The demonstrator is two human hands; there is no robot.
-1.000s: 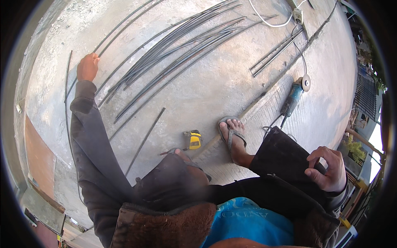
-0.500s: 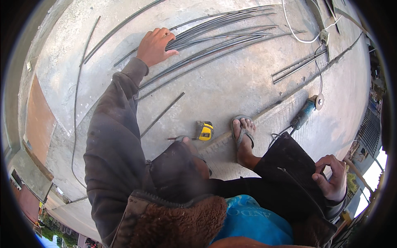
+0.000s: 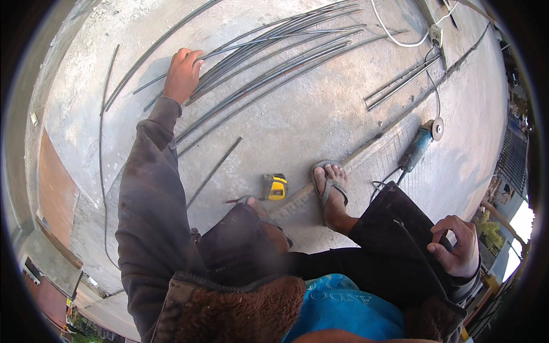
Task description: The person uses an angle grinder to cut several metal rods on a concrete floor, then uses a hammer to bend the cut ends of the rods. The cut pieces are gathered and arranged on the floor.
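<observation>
My left hand [image 3: 183, 75] reaches over a loose bundle of long grey steel rods [image 3: 274, 70] on the concrete. Its fingers are closed around one steel rod [image 3: 150, 84], which lies across the others and sticks out on both sides of the hand. My right hand [image 3: 457, 246] rests by my right knee with fingers curled and thumb near the forefinger. Whatever is in it, if anything, is hidden. Between my feet and the rods sits a yellow and black tape measure [image 3: 277, 187].
An angle grinder [image 3: 419, 146] with an exposed disc lies to the right, its cord running to a socket [image 3: 436, 35]. Two short rods [image 3: 400, 84] lie beyond it. A single short rod [image 3: 215, 171] is near my left foot. A long thin rod [image 3: 103, 154] lies at far left.
My left hand has moved left and slightly nearer, going from spread fingers to a grip on one rod, which now lies across the bundle. My right hand has stayed by the knee.
</observation>
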